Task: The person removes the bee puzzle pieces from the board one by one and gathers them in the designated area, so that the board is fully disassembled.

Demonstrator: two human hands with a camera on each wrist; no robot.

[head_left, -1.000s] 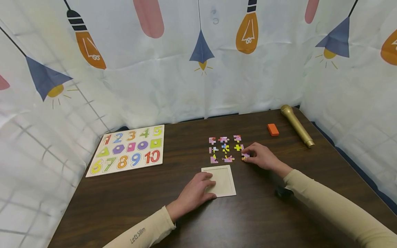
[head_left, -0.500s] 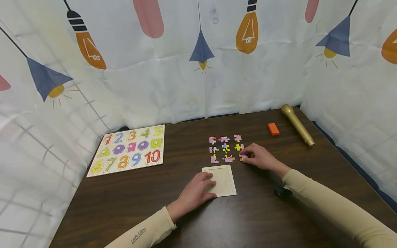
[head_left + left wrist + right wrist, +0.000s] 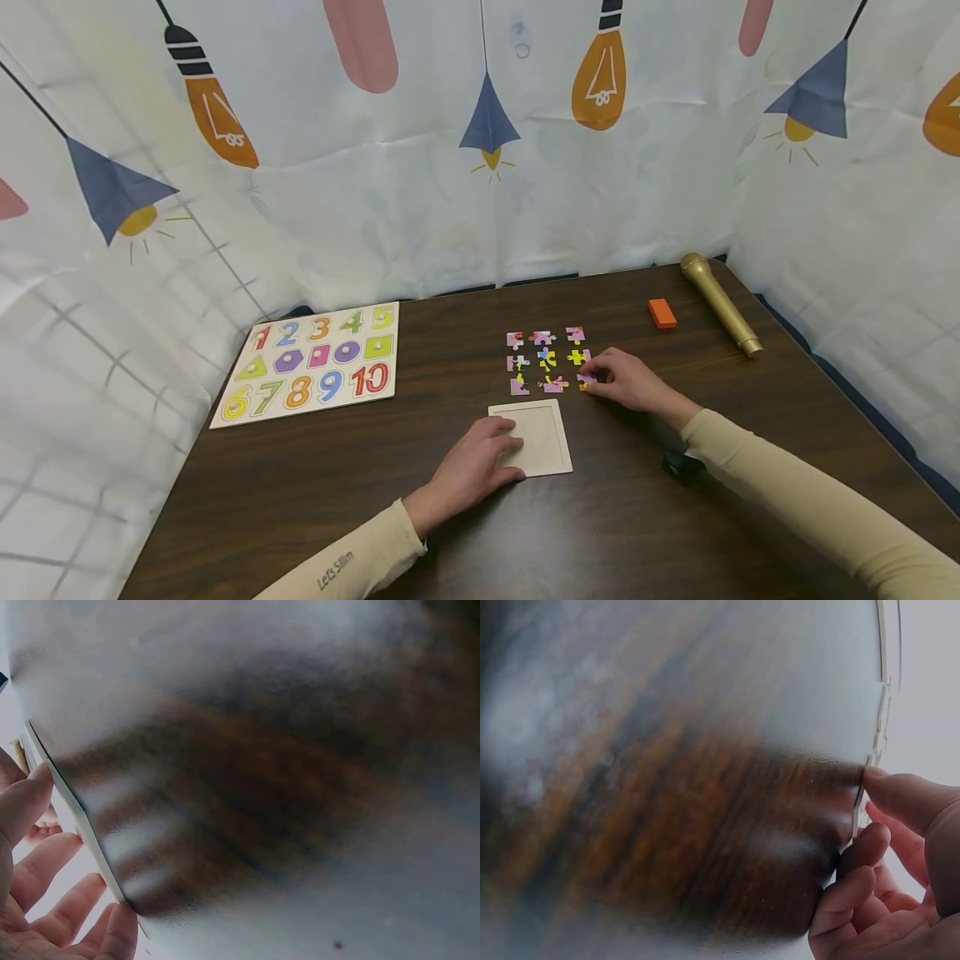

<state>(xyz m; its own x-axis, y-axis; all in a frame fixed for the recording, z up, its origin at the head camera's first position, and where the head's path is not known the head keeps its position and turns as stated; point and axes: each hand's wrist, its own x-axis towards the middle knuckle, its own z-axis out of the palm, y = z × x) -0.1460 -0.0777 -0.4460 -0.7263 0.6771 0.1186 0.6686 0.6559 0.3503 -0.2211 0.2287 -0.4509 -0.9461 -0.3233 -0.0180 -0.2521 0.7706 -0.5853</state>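
Note:
My left hand [image 3: 468, 467] rests on the left side of a pale square puzzle tray [image 3: 546, 437], fingers spread over its rim and recess. In the left wrist view, the fingertips of that left hand [image 3: 56, 896] lie along the tray's edge [image 3: 96, 851]. My right hand [image 3: 632, 380] pinches a pink-purple jigsaw piece [image 3: 584, 384] between thumb and forefinger, flat on the table at the near right corner of a grid of pieces. The other jigsaw pieces [image 3: 547, 359] lie apart in rows beyond the tray. The right wrist view shows the thumb at a thin piece edge [image 3: 858, 806].
A number-and-shape peg board [image 3: 307, 362] lies at the left of the dark wooden table [image 3: 420, 350]. An orange block [image 3: 662, 313] and a gold microphone [image 3: 720, 306] lie at the far right. A printed curtain [image 3: 375, 208] hangs behind and at both sides.
My right hand has slid the corner jigsaw piece slightly left, closer to its neighbours, and then nearly stopped. My left hand has stayed on the tray.

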